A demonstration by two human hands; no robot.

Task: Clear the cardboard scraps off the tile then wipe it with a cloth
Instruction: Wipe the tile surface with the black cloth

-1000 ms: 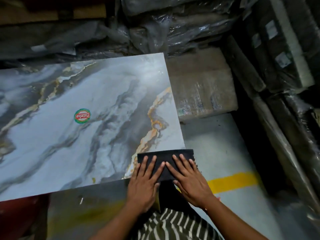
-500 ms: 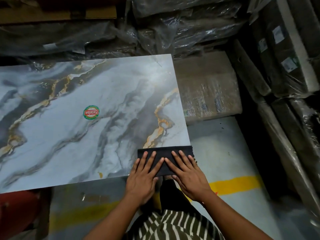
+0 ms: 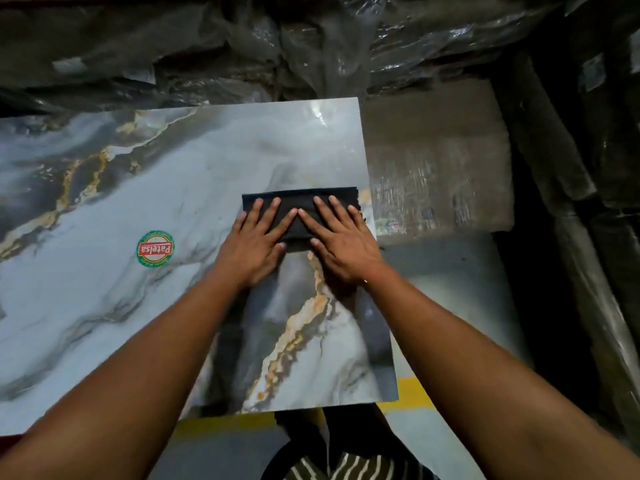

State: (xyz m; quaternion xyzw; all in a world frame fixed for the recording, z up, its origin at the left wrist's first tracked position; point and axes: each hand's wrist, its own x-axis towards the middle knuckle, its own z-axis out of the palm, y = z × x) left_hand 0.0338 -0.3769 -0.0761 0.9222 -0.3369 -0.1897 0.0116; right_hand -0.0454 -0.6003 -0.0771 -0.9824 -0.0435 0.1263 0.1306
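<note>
Nearest, at bottom centre of the frame: striped garment (image 3: 349,467), dark with pale stripes, partly cut off by the frame edge. Just beyond, grey floor (image 3: 450,441) with a yellow painted line (image 3: 412,393) passing under the tile's near edge.

Next, two bare forearms reaching up the frame from the lower corners. Left hand (image 3: 254,245) and right hand (image 3: 341,244) side by side, palms down, fingers straight and spread, pressing flat on a folded black cloth (image 3: 298,216); index fingertips almost meeting at the centre. Neither grip closed round anything; flat pressure only.

Cloth: right of frame centre, lying on the tile, its right end close to the tile's right edge.

Tile (image 3: 138,306): large glossy slab, grey-white marble pattern with gold veins, filling the left and centre of the frame, cut off at the left. Round green-and-red sticker (image 3: 155,248) reading "Patelsa", left of the left hand, well apart from the cloth.

Further, right of the tile: plastic-wrapped brown package (image 3: 440,168), just beside the tile's right edge.

Farthest, across the top and right side: dark plastic-wrapped bundles (image 3: 311,43).
</note>
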